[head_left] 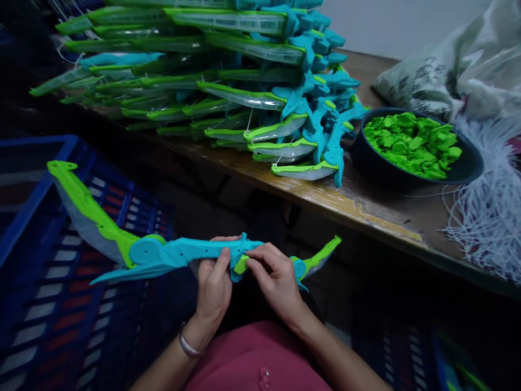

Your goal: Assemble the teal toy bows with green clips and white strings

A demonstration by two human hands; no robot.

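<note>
A toy bow with a turquoise middle and green limbs lies across in front of me, above my lap. Its left limb reaches up over the blue crate, and its right limb points toward the table edge. My left hand is closed around the turquoise grip, thumb on top. At the bow's centre my right hand pinches a small green plastic piece between thumb and fingers, against the turquoise part. Whether the piece is seated there I cannot tell.
Many similar bows are stacked on the wooden table. A dark bowl of green pieces stands right of them, beside white strings and a printed sack. Blue crates stand at left, with another at lower right.
</note>
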